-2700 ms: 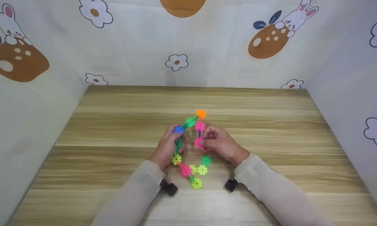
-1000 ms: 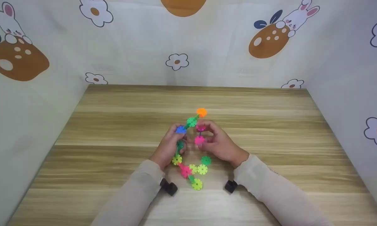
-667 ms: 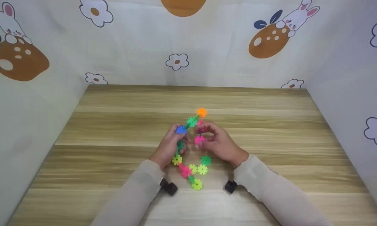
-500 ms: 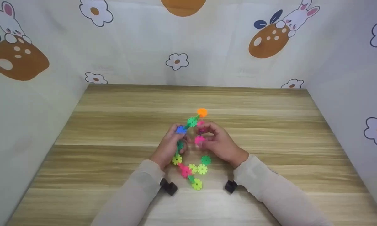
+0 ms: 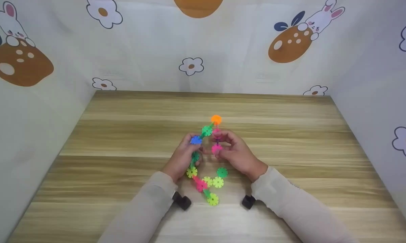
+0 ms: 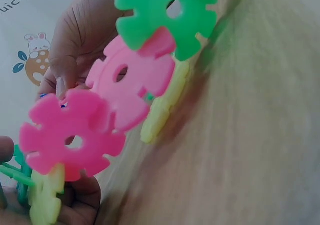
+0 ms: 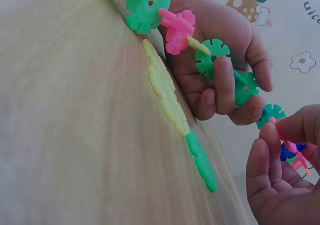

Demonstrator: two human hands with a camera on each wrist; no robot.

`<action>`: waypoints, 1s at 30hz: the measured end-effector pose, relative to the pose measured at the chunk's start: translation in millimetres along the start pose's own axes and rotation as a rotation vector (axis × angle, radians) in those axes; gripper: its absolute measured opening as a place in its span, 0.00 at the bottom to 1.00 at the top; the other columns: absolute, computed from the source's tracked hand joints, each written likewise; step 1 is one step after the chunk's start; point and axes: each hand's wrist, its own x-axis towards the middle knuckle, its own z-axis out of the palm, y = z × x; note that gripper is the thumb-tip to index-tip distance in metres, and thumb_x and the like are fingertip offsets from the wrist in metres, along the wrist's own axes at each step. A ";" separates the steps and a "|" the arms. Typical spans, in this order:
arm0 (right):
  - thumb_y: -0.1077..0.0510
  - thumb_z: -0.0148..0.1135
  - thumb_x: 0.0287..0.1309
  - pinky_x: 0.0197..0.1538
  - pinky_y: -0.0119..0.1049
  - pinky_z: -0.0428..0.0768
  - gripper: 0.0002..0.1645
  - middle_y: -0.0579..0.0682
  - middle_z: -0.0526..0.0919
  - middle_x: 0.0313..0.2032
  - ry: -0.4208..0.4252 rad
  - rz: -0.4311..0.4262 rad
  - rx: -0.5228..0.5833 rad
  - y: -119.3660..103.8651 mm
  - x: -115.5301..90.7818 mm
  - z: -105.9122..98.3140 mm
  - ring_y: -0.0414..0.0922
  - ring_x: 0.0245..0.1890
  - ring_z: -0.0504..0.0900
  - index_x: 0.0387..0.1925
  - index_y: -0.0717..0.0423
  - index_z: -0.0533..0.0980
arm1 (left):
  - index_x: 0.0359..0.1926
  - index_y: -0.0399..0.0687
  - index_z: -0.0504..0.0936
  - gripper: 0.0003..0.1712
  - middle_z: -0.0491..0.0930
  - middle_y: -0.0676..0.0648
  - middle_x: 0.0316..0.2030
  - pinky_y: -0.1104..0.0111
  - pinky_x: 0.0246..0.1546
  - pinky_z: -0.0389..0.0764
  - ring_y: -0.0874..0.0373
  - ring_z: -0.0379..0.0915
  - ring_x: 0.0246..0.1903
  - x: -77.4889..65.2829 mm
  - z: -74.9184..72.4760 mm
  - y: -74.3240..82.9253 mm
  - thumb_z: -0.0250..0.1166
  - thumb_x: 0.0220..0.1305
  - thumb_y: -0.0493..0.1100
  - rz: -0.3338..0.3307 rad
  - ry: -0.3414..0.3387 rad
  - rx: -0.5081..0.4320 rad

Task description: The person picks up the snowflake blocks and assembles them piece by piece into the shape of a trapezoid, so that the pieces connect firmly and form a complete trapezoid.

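A chain of interlocking plastic snowflake discs hangs between my hands in the head view. My left hand (image 5: 182,152) holds its left side, thumb by a blue disc (image 5: 196,139), with fingers curled round green discs (image 7: 212,57) in the right wrist view. From there the chain runs up through a green disc (image 5: 207,131) to an orange disc (image 5: 216,119). My right hand (image 5: 238,152) pinches a pink disc (image 5: 217,149) at the other end, forefinger at the pink disc above it. Below my left hand dangle a yellow disc (image 5: 192,172) and a pink disc (image 5: 201,185), ending in another yellow disc (image 5: 213,199).
Two joined pale yellow discs (image 5: 218,182) and a green disc (image 5: 222,172) lie flat on the wood-grain table (image 5: 122,128). A printed cloth backdrop (image 5: 149,50) rises behind the table and along both sides.
My right forefinger has moved up from the lower pink disc to the upper one. The chain's orange top has risen slightly. My left hand keeps its hold, almost still.
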 end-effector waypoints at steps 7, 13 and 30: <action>0.76 0.57 0.59 0.42 0.34 0.87 0.32 0.71 0.73 0.65 0.014 -0.018 -0.025 -0.9 -0.5 -0.7 0.52 0.49 0.83 0.66 0.63 0.70 | 0.67 0.54 0.68 0.18 0.78 0.40 0.45 0.68 0.29 0.76 0.56 0.68 0.24 -0.4 1.1 1.6 0.50 0.80 0.43 0.009 -0.006 -0.004; 0.76 0.57 0.58 0.40 0.36 0.88 0.32 0.70 0.73 0.63 0.031 -0.006 -0.012 -1.7 -0.5 0.2 0.49 0.39 0.84 0.65 0.64 0.71 | 0.68 0.55 0.68 0.19 0.79 0.42 0.43 0.67 0.30 0.76 0.55 0.69 0.25 -0.8 0.5 2.1 0.49 0.80 0.43 0.003 -0.016 0.006; 0.77 0.64 0.57 0.56 0.36 0.84 0.43 0.68 0.70 0.70 -0.074 -0.013 -0.062 -0.4 1.2 -1.3 0.62 0.68 0.73 0.73 0.62 0.64 | 0.67 0.51 0.68 0.19 0.79 0.41 0.43 0.68 0.30 0.75 0.57 0.69 0.25 1.6 -0.7 -2.0 0.48 0.81 0.42 -0.001 0.024 -0.029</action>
